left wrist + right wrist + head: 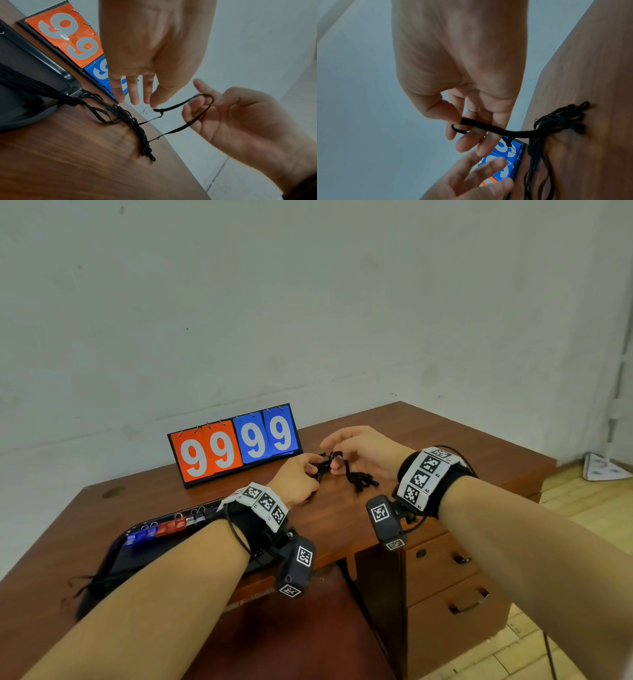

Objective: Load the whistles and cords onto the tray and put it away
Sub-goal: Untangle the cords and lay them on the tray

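1. A brown wooden desk [342, 518] stands in the corner of a room, against a pale grey wall [308, 302]. Its drawers [445, 577] face a light tiled floor [565, 508].
2. A flip scoreboard [236, 445] stands at the back of the desk, showing 99 in orange and 99 in blue.
3. In front of the scoreboard, toward the person's left, lies a black tray [116, 542]. Along the tray's side nearest the scoreboard sits a row of whistles [161, 530] — blue, red, then black. Black cords also lie on the tray, and some trail over its rim.
4. To the right of the scoreboard's blue end, a loose bundle of cords [363, 479] lies on the bare wood — thin, flat, black and tangled.
5. One cord [188, 102] rises from that bundle as a loop.
6. The right hand [363, 450], above the desk just right of the scoreboard, has this loop round its fingers, with the thumb pressing it down.
7. The left hand [296, 479], just in front of the scoreboard's blue end, has its fingers straight and slightly spread. Its thumb tip is just beside the loop's knotted end. The right wrist view shows it gripping nothing.
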{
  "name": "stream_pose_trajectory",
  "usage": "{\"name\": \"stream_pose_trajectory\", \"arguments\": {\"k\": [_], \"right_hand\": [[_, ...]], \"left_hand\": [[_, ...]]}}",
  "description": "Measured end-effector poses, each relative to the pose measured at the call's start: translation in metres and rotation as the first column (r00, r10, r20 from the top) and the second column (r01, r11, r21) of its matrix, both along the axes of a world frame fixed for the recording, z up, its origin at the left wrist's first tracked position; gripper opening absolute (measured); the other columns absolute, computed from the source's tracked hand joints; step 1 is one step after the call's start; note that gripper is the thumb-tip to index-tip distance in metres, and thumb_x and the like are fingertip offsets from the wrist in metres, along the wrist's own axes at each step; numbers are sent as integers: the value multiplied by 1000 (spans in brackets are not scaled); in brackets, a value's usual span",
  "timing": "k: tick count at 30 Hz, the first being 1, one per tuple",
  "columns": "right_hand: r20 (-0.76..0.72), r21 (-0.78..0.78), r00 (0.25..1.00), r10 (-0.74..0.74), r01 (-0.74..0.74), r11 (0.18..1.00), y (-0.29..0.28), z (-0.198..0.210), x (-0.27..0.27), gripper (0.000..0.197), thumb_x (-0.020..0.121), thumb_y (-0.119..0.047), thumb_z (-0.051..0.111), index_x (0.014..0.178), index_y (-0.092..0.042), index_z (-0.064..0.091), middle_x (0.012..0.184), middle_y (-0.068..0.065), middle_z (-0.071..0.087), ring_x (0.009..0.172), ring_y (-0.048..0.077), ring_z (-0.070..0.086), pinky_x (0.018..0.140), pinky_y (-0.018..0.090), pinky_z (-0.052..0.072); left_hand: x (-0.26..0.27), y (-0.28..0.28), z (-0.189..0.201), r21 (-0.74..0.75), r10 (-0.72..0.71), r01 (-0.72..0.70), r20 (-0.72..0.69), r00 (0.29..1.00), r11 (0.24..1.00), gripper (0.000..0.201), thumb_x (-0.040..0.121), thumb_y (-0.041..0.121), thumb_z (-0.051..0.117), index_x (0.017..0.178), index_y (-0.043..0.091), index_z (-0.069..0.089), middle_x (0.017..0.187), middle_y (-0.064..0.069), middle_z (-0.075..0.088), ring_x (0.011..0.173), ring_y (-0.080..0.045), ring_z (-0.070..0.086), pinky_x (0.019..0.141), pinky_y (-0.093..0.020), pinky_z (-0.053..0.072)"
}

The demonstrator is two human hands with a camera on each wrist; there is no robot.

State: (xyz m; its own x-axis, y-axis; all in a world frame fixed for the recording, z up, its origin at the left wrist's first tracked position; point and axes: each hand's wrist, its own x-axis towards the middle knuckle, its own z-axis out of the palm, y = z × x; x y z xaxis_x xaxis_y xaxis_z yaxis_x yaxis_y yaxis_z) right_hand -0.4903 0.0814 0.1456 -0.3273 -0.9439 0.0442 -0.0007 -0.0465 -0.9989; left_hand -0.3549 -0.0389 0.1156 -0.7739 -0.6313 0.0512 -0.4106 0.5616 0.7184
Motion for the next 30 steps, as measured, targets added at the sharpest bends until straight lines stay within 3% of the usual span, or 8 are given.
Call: {"name": "stream_pose_trajectory", "arguments": {"k": [7,10,14,17,20,23,26,30], "right_hand": [[128,-57,991,41,-34,998,1,10,4,45,77,12,32,106,1,65,66,8,49,62,20,49,61,34,47],[115,-55,992,57,-51,997,3,11,4,47,77,12,30,108,1,64,68,9,47,61,22,48,59,33,47],[137,-62,989,57,-48,997,7,13,3,49,77,12,27,109,2,62,68,7,45,60,21,47,58,33,46],[140,-63,989,45,-36,997,9,14,3,48,77,13,27,109,3,62,68,7,45,60,21,48,57,32,47],[114,-48,993,11,-6,999,9,13,-1,48,77,13,27,110,5,62,67,9,46,58,21,47,55,32,46],[-30,36,995,-91,92,995,10,7,-9,43,81,12,31,107,3,64,70,12,51,55,19,48,49,27,45],[-234,117,953,-194,226,967,8,-8,-18,36,84,9,37,99,-4,66,74,11,57,51,16,52,49,26,47],[-595,207,795,-116,292,934,-1,-26,-31,31,86,2,47,107,-10,67,91,6,64,69,14,58,63,24,48]], "left_hand": [[-7,-1,-11,-33,16,-17,-40,999,999,45,92,12,62,137,18,55,137,-1,58,128,-17,53,111,-34,40],[-12,-1,-15,24,25,-23,-93,995,999,34,94,19,63,128,19,60,123,-2,64,106,-22,64,102,-41,49],[-17,-3,-19,95,21,-12,-92,996,995,31,93,21,65,124,17,61,108,-7,68,77,-12,57,79,-33,47],[-21,-2,-22,99,34,-24,-103,994,995,21,92,20,65,113,21,62,95,-4,67,67,-9,53,76,-33,43],[-25,-2,-22,121,64,-44,-170,983,992,12,94,18,64,104,12,66,83,-2,70,68,-12,60,74,-31,46],[-24,-3,-18,176,71,-34,-212,975,984,14,97,16,60,107,7,66,76,-5,70,68,-15,63,64,-26,47],[-20,-7,-8,202,164,-116,-238,957,973,12,98,19,59,102,11,66,77,-7,68,69,-16,65,69,-31,55],[-7,-19,-2,125,213,-186,-253,944,975,15,97,24,59,98,13,69,85,-9,69,68,-14,64,71,-31,56]]}}
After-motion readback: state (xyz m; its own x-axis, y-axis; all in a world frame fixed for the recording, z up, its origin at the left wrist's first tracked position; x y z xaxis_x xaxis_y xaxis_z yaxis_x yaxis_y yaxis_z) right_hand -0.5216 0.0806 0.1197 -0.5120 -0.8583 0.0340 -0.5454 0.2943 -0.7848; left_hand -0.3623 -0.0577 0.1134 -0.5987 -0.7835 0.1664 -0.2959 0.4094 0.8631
